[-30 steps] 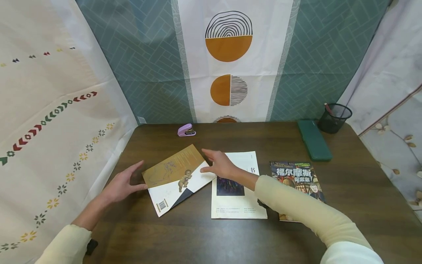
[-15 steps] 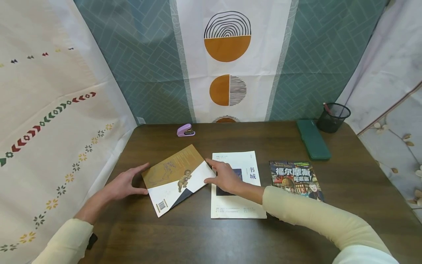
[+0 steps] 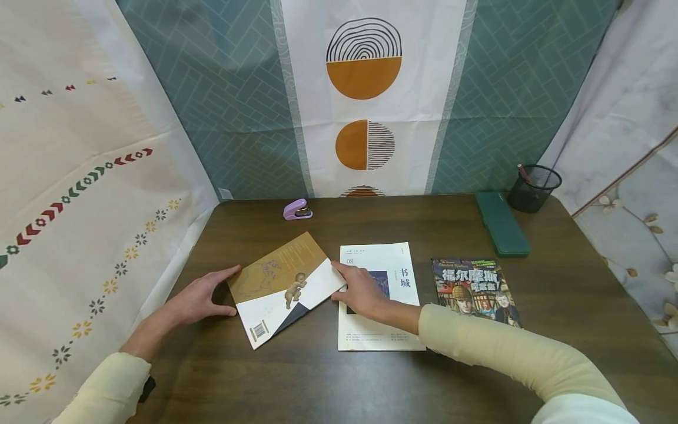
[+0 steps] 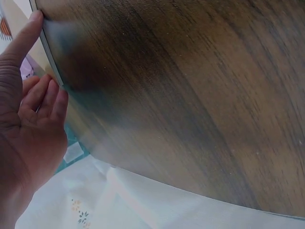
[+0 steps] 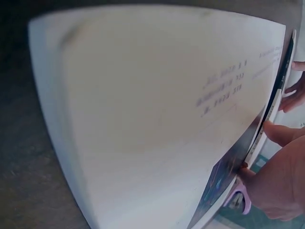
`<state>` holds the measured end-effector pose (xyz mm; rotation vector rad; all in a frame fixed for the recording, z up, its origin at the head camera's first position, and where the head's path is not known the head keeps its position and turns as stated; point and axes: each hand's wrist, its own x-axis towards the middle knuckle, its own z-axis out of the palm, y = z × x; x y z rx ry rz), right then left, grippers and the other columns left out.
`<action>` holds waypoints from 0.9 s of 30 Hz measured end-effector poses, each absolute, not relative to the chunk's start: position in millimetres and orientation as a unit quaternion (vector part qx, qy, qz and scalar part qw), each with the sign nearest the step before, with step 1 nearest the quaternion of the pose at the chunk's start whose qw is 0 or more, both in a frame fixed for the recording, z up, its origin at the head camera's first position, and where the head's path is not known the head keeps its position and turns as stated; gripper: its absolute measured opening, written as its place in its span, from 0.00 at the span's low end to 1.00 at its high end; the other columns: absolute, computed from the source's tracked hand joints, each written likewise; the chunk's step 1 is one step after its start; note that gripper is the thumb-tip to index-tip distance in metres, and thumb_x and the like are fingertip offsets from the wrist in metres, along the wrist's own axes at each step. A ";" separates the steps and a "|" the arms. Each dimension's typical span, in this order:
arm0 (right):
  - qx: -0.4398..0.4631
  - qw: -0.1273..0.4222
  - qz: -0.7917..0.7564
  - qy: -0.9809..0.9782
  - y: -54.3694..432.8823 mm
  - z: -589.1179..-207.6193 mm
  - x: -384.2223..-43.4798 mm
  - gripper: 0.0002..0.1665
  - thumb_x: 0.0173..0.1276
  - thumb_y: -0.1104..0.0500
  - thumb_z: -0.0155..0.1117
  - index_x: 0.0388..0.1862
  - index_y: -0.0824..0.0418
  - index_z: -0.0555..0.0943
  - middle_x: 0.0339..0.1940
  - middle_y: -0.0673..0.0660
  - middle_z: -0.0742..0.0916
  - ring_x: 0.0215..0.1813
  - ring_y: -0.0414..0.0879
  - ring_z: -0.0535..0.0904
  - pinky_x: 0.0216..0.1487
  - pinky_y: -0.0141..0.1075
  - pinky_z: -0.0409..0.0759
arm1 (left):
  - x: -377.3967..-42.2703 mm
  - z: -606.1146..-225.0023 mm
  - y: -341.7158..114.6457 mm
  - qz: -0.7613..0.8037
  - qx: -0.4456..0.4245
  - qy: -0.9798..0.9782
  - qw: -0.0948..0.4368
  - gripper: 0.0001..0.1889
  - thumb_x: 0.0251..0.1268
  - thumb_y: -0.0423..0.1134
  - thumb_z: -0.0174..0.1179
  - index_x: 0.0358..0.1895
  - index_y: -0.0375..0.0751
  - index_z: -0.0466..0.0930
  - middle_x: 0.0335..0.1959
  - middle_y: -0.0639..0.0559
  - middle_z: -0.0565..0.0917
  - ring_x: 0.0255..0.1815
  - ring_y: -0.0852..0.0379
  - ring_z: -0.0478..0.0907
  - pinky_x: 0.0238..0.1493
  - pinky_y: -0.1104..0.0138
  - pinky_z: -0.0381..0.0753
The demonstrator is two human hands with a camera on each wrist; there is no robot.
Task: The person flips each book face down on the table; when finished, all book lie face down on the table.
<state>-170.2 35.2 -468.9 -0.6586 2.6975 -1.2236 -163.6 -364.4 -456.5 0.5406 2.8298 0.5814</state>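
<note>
A gold-and-white book (image 3: pixel 278 277) lies askew on the table, its barcode towards the near left corner. My left hand (image 3: pixel 198 297) touches its left edge, thumb and index finger spread apart; in the left wrist view the thumb (image 4: pixel 28 36) meets the book's thin edge. On the other side, my right hand (image 3: pixel 362 288) touches the book's right corner, with thumb and index finger astride it. Under the right hand and wrist lies a white magazine (image 3: pixel 378 341) with a dark blue picture, partly covered. It fills much of the right wrist view.
A colourful comic-style book (image 3: pixel 474 288) lies to the right, its lower part hidden by the right sleeve. Along the back stand a purple stapler (image 3: pixel 298 210), a long green case (image 3: pixel 503 224) and a black mesh pen holder (image 3: pixel 534 188). Cloths hang behind the brown table (image 3: pixel 286 388).
My right hand has come down onto the book's right corner, and the left hand has closed in slightly on its left edge. The book has hardly moved.
</note>
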 end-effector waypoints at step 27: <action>-0.247 -0.008 -0.356 0.901 27.4 -471.1 -186.1 0.32 0.60 0.76 0.76 0.65 0.69 0.83 0.55 0.66 0.90 0.51 0.55 0.88 0.46 0.45 0.88 | -153.6 -459.1 -367.8 0.155 0.210 0.965 0.013 0.41 0.54 0.46 0.83 0.70 0.31 0.79 0.64 0.34 0.84 0.63 0.34 0.82 0.62 0.40 0.79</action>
